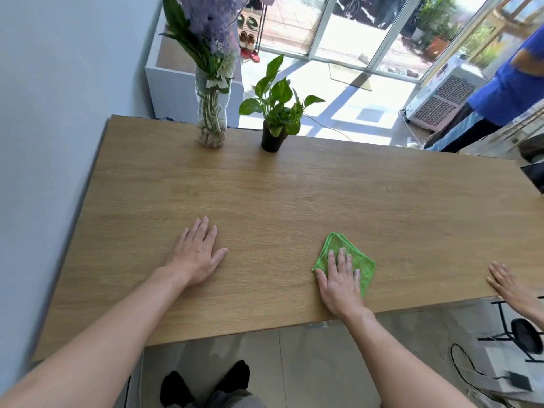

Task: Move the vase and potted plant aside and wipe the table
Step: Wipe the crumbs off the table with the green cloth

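A glass vase [212, 113] with purple flowers and pebbles stands at the far left edge of the wooden table [294, 195]. Right beside it, a small potted plant [273, 136] in a black pot stands near the same far edge. My left hand [195, 254] lies flat on the bare wood near the front, fingers spread, holding nothing. My right hand [340, 281] presses flat on a folded green cloth [360, 262] near the table's front edge.
A grey wall [44, 113] runs along the table's left side. Another person's hand [510, 285] rests on the front right corner. A person in blue [509, 86] stands at the far right. A white cabinet [170, 81] and a cooler unit [441, 98] stand beyond the table.
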